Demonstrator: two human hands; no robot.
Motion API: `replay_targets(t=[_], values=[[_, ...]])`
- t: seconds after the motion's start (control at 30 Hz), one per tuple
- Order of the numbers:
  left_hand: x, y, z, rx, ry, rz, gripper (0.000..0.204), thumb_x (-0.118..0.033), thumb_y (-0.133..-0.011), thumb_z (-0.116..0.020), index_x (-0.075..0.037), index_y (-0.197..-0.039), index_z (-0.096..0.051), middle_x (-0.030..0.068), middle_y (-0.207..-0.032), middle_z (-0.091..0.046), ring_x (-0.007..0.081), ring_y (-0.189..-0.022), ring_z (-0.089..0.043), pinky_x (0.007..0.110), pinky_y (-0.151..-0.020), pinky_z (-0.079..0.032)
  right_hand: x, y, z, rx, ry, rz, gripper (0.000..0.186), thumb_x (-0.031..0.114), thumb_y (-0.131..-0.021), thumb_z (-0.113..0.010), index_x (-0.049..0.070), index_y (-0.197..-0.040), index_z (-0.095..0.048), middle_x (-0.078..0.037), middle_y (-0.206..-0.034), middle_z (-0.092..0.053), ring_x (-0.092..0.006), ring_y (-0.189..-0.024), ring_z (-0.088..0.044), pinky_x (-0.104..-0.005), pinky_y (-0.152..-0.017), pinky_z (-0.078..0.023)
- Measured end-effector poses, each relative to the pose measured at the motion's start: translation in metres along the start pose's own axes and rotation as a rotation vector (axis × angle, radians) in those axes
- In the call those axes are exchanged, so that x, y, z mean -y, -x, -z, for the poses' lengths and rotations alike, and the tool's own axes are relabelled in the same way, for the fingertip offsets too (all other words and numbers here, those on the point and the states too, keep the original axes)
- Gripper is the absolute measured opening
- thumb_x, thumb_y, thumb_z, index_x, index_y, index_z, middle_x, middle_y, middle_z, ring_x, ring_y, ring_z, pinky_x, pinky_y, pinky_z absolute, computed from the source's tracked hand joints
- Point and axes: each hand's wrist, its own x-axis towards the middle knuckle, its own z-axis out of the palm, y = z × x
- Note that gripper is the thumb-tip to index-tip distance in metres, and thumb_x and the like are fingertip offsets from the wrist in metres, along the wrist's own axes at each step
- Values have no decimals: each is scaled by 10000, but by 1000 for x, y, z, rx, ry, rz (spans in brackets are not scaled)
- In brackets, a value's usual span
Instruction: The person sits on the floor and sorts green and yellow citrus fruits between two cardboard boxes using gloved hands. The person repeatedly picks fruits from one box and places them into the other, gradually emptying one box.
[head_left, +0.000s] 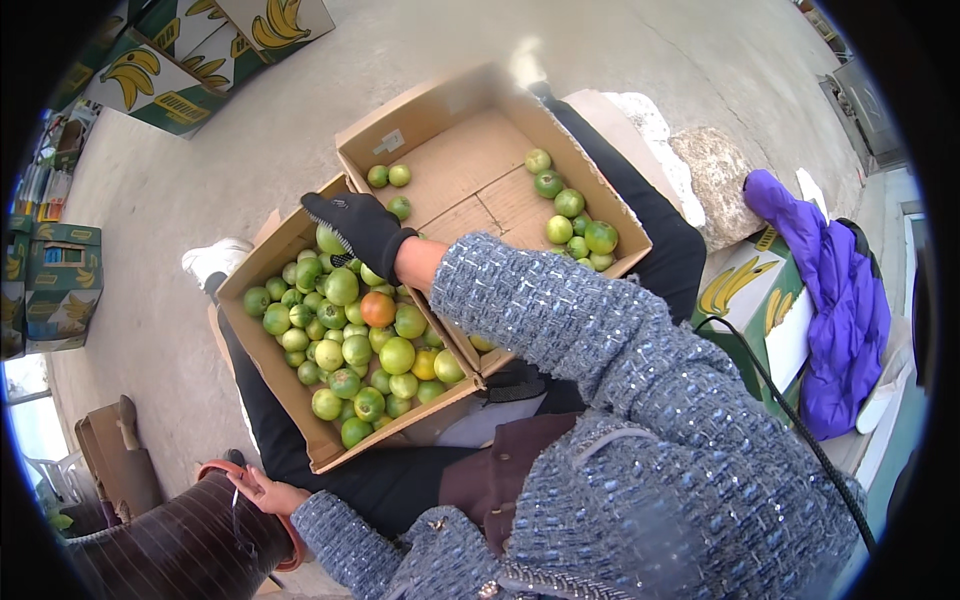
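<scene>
- Two cardboard boxes stood edge to edge at the centre of the frame, a black trouser leg showing on either side of them.
- Many tomatoes, mostly green, filled the left box, just left of centre; one orange-red tomato stood out near the middle of the pile, and a few others were yellowish.
- More green tomatoes lay in the right box, in the upper middle: a cluster along its right wall and three small ones near its left wall.
- The right hand, in a black glove, was over the upper edge of the left box, close to the wall where the boxes met. Its fingers were bent downward among the tomatoes; I could not tell whether they gripped one.
- The left hand, bare, was at the lower left, by the orange-red rim of a dark brown bucket. Its fingers were loosely extended and open.
- Grey-blue tweed sleeves covered both forearms.
- Boxes with banana pictures stood on the concrete floor at the upper left.
- A purple cloth hung over another banana box at the right, with a rough stone just above it.
</scene>
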Motion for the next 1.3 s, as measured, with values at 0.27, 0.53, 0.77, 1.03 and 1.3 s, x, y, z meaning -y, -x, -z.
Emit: replay_targets(t=[0.27, 0.53, 0.77, 1.03, 1.3], values=[[0, 0, -1, 12, 22, 15, 431, 7, -902, -510, 19, -1327, -440, 154, -1260, -528, 204, -1052, -553, 294, -934, -433, -36, -8, -21, 137, 460, 481, 493, 378, -846, -646, 61, -1179, -467, -34, -853, -538, -169, -744, -542, -299, -693, -490], [-5, 0, -2, 12, -6, 13, 439, 7, -900, -511, 25, -1332, -431, 165, -1296, -504, 215, -1086, -543, 300, -958, -418, -28, -11, 20, 140, 351, 608, 229, 260, -925, -536, 42, -947, -603, -37, -722, -566, -84, -652, -532, -279, -610, -465], [-6, 1, -5, 15, 7, 29, 437, 7, -908, -505, 24, -1337, -424, 151, -1307, -499, 207, -1131, -511, 297, -968, -409, -7, -33, 128, -193, 232, 4, 321, 289, -887, -571, 27, -1065, -623, -114, -957, -652, -269, -909, -635, -353, -799, -520], [4, -5, -3, 33, -30, -4, 446, -16, -909, -509, 28, -1342, -414, 151, -1335, -477, 217, -1170, -489, 312, -1010, -365, -34, -48, 101, -68, 1215, 18, 413, 367, -844, -562, 87, -1147, -544, -147, -1124, -583, -323, -1006, -578, -437, -855, -466], [2, -4, 0, 48, -74, -6, 437, -10, -917, -484, 34, -1346, -406, 162, -1333, -475, 221, -1161, -495, 304, -989, -386, -61, -69, 72, -226, 1292, 30, 337, 286, -815, -586, 52, -1056, -555, -143, -1021, -610, -313, -941, -602, -430, -778, -498]])
